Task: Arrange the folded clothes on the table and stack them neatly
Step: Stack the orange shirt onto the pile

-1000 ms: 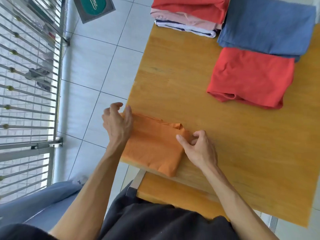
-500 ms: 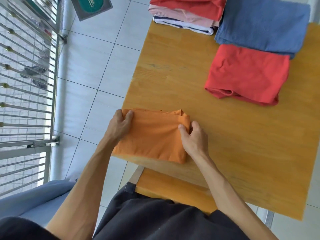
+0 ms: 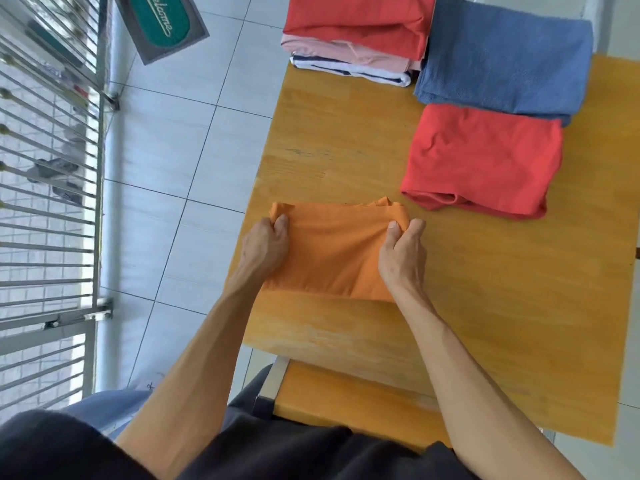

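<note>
A wooden table [image 3: 485, 289] stands over pale floor tiles, a barred gate to the left. At its near left corner lies the folded orange garment [image 3: 332, 247], long axis running left to right. The left hand [image 3: 265, 249] pinches its far left corner and the right hand [image 3: 401, 254] its far right corner, both clamped on cloth. The red garment [image 3: 485, 157] lies far and right of it, nearer the right hand, likely the stacking spot.
</note>
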